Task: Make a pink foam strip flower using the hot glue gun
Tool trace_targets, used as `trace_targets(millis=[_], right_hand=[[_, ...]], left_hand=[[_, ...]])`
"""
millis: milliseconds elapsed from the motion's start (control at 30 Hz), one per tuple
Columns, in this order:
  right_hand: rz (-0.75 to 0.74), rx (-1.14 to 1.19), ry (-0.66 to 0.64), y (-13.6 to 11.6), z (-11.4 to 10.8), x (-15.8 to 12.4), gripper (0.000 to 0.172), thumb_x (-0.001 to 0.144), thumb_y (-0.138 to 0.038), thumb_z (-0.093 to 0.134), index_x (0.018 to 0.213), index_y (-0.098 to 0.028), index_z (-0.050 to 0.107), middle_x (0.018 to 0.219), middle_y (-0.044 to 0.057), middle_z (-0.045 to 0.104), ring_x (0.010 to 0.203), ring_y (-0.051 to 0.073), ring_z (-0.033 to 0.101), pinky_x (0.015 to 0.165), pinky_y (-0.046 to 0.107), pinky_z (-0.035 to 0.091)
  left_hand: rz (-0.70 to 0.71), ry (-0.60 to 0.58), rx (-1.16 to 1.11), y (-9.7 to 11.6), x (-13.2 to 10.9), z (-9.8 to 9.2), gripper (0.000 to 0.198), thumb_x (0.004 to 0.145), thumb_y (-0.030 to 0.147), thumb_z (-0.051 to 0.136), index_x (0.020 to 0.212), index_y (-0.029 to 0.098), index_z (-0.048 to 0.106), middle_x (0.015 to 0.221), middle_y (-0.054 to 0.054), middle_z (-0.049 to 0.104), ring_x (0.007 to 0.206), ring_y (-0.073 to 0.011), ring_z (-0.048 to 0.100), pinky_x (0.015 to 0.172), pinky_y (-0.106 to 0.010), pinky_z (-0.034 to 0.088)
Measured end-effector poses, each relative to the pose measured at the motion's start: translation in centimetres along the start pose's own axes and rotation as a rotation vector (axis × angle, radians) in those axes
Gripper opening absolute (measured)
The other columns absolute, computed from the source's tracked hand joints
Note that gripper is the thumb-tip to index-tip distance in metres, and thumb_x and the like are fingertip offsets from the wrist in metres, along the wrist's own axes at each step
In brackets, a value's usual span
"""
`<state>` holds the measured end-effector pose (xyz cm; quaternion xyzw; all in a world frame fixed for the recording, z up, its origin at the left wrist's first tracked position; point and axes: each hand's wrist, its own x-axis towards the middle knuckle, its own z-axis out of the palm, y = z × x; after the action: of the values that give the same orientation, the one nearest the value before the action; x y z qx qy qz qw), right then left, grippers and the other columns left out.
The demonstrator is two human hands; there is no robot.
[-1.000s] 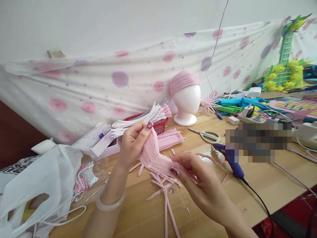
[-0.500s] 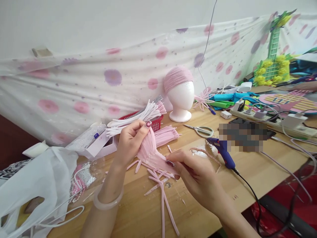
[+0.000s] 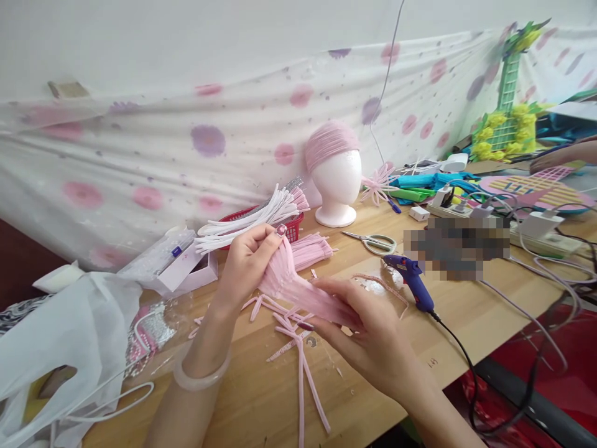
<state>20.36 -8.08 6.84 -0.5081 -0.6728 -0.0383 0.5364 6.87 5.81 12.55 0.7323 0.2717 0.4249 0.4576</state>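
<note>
A pink piece of pipe cleaners (image 3: pixel 289 283), laid side by side and fanned at one end, is stretched between my two hands above the table. My left hand (image 3: pixel 249 264) pinches its upper end between thumb and fingers. Around its lower right end curls my right hand (image 3: pixel 373 330), index finger along the top and thumb lower down, slightly apart. Loose pink pipe cleaners (image 3: pixel 301 373) lie on the wood beneath. Just behind the held piece is a bundle of pink pipe cleaners (image 3: pixel 310 250).
A white foam head (image 3: pixel 336 186) wears a pink cap (image 3: pixel 332 144). Scissors (image 3: pixel 373 242) and a blue glue gun (image 3: pixel 413 280) lie right of centre. White pipe cleaners (image 3: pixel 233 227) rest across a red basket (image 3: pixel 293 230). Cords and a power strip (image 3: pixel 550 242) occupy the right.
My right thumb has dropped away from the index finger, and the right hand has shifted further along the pink piece. My left hand keeps its pinch. The view has shifted slightly.
</note>
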Motion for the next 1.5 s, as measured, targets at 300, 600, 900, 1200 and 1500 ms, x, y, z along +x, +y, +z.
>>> trace_targets(millis=[300, 600, 900, 1200, 1500], right_hand=[[-0.074, -0.019, 0.055, 0.58, 0.62, -0.25, 0.020, 0.093, -0.012, 0.058, 0.110, -0.021, 0.064, 0.089, 0.006, 0.073, 0.071, 0.017, 0.069, 0.057, 0.025, 0.052], [-0.077, -0.037, 0.064, 0.73, 0.52, -0.31, 0.029, 0.094, -0.023, 0.062, 0.123, -0.021, 0.056, 0.098, 0.008, 0.074, 0.083, 0.020, 0.072, 0.067, 0.029, 0.056], [-0.085, -0.040, 0.033, 0.67, 0.47, -0.29, 0.026, 0.095, -0.017, 0.057, 0.120, -0.023, 0.062, 0.099, 0.007, 0.075, 0.084, 0.019, 0.073, 0.068, 0.029, 0.058], [-0.010, 0.117, -0.013, 0.49, 0.20, -0.15, 0.026, 0.093, -0.020, 0.062, 0.118, -0.024, 0.058, 0.099, 0.004, 0.075, 0.083, 0.017, 0.071, 0.070, 0.026, 0.054], [0.033, 0.170, -0.093, 0.35, 0.01, 0.07, 0.023, 0.092, -0.017, 0.063, 0.114, -0.023, 0.061, 0.098, 0.001, 0.076, 0.081, 0.014, 0.070, 0.067, 0.021, 0.051]], left_hand=[[-0.073, -0.020, -0.037, -0.27, -0.05, 0.42, 0.029, 0.088, 0.034, 0.058, 0.064, 0.018, 0.050, 0.058, 0.006, 0.040, 0.053, -0.0090, 0.033, 0.049, -0.022, 0.026], [-0.055, -0.029, -0.061, -0.07, -0.12, 0.46, 0.029, 0.088, 0.032, 0.057, 0.064, 0.018, 0.050, 0.059, 0.006, 0.039, 0.054, -0.0088, 0.032, 0.050, -0.021, 0.027], [-0.071, -0.013, -0.043, -0.13, -0.22, 0.45, 0.027, 0.087, 0.032, 0.057, 0.065, 0.018, 0.051, 0.059, 0.006, 0.041, 0.054, -0.0090, 0.033, 0.050, -0.022, 0.027], [-0.078, -0.037, -0.096, -0.11, -0.20, 0.52, 0.028, 0.087, 0.034, 0.059, 0.065, 0.018, 0.052, 0.059, 0.006, 0.042, 0.052, -0.0082, 0.033, 0.048, -0.021, 0.027], [-0.093, -0.084, -0.115, -0.07, -0.17, 0.62, 0.029, 0.088, 0.032, 0.059, 0.064, 0.017, 0.050, 0.060, 0.006, 0.040, 0.054, -0.0080, 0.031, 0.049, -0.020, 0.026]])
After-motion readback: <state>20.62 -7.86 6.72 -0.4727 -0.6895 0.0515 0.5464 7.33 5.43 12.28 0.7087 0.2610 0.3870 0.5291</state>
